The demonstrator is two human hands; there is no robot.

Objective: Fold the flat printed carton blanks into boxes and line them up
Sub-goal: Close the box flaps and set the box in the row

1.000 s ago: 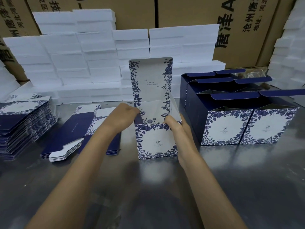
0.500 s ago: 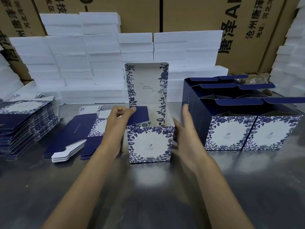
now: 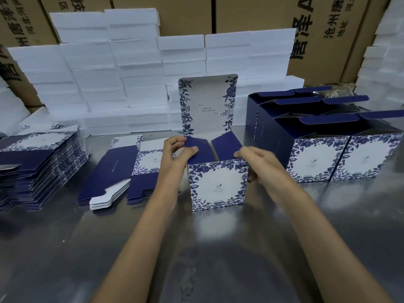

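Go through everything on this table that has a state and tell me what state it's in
Blue floral carton box: upright, tall lid open, two navy side flaps angled inward.
Left hand: pinching the left flap.
Right hand: pinching the right flap.
Row of finished boxes: upright, tops open.
Flat carton blanks: unfolded, stacked.
White foam blocks: stacked.

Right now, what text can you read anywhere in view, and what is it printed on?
"唐泽A": brown shipping carton at back right, large characters turned sideways, cut off by the frame.
"沧州唐" and "地址": smaller lines on the same carton, also cut off.
Back left cartons: large and small characters, cropped, not readable with confidence.
Lid of the box being folded: a few tiny lines, too small to read.
Box fronts: small logo and caption, too small.
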